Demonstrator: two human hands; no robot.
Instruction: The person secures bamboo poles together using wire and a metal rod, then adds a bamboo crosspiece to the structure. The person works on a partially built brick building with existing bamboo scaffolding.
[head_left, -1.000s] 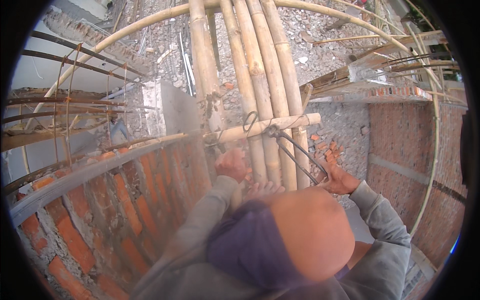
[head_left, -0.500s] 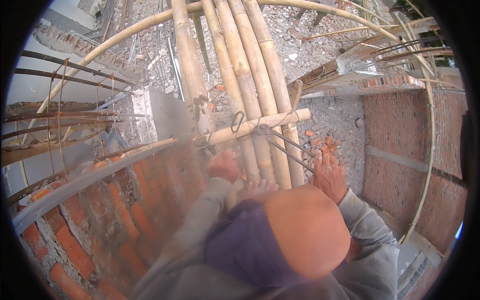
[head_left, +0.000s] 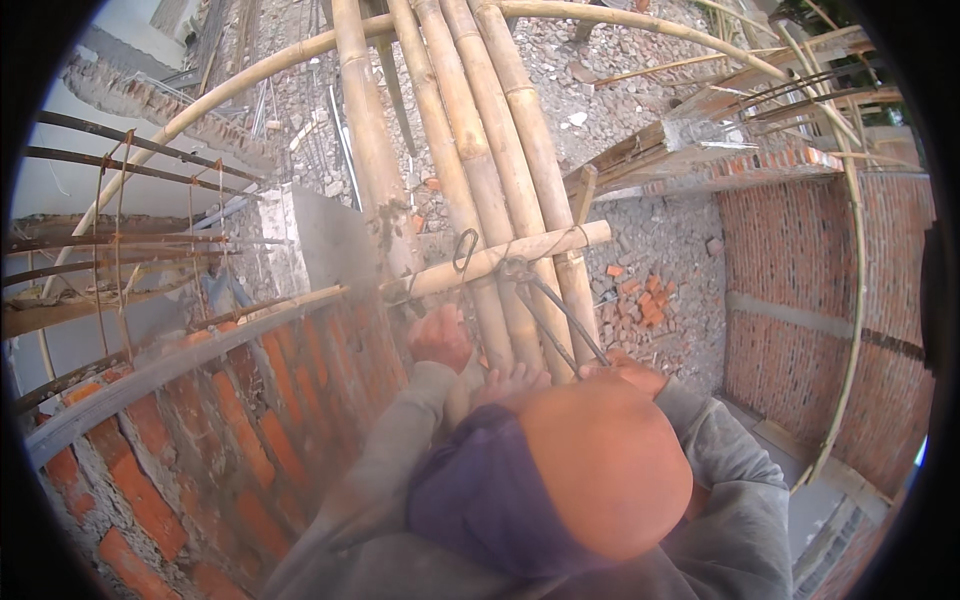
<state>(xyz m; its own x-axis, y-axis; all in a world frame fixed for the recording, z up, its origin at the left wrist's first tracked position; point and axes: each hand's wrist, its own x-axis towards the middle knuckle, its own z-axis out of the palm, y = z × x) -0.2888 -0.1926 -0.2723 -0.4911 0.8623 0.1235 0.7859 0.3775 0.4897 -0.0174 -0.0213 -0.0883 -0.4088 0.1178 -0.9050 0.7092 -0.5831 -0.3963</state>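
My right hand (head_left: pixel 638 374) grips the handle ends of dark metal pincers (head_left: pixel 562 318), partly hidden behind a blurred orange and purple rounded shape (head_left: pixel 560 470). The pincer jaws sit at a wire tie where a short bamboo crosspiece (head_left: pixel 560 243) lies over several long bamboo poles (head_left: pixel 490 190). A wire loop (head_left: pixel 465 250) stands up from the crosspiece, left of the jaws. Beside the crosspiece's left end, my left hand (head_left: pixel 440 338) is closed in a fist; what it holds, if anything, is hidden. Toes or fingers (head_left: pixel 515 380) show on the poles below.
A brick wall (head_left: pixel 230 430) with a wooden edge board (head_left: pixel 180 370) runs along the left. Rusty rebar (head_left: pixel 120 240) sticks out beyond it. Rubble and broken bricks (head_left: pixel 645 300) lie far below on the right, before another brick wall (head_left: pixel 790 260). A curved bamboo pole (head_left: pixel 270 62) crosses ahead.
My right hand has moved left and closer to me, swinging the pincer handles clockwise while the jaws stay at the tie. My left hand stays by the crosspiece's left end. The view has shifted slightly.
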